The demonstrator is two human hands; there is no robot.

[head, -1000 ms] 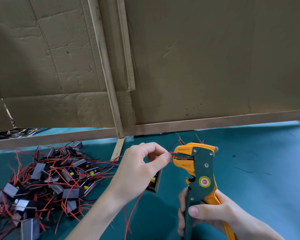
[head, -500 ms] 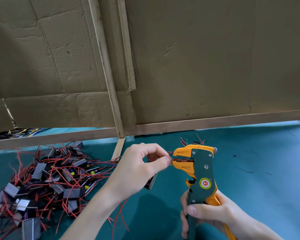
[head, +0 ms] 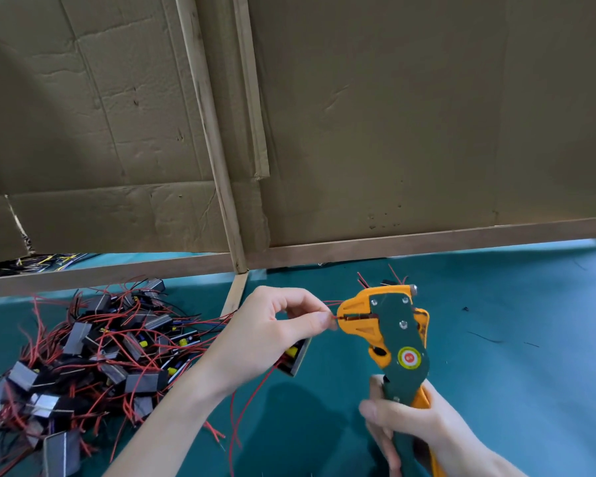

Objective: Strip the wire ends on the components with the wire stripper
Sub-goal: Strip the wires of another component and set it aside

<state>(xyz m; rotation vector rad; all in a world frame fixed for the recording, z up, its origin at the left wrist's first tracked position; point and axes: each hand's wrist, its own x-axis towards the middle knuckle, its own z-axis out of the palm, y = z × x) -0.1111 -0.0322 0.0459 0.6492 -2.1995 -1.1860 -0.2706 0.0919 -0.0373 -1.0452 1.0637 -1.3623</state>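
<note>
My right hand (head: 413,428) grips the handles of an orange and green wire stripper (head: 393,339), held upright with its jaws pointing left. My left hand (head: 272,335) pinches a thin red wire (head: 333,317) between thumb and forefinger, and the wire's end sits in the stripper's jaws. A small black component (head: 295,359) with yellow parts hangs below my left hand on its wires, partly hidden by the palm. Red wire tails (head: 241,404) trail down from it.
A heap of several like components with red and black wires (head: 83,352) lies on the teal mat (head: 513,339) at the left. A cardboard wall with wooden battens (head: 393,244) closes the back. Small wire scraps (head: 480,337) lie to the right.
The stripper has moved slightly lower and its handles look squeezed closer. My left hand keeps its pinch on the red wire; the hanging component has swung a little.
</note>
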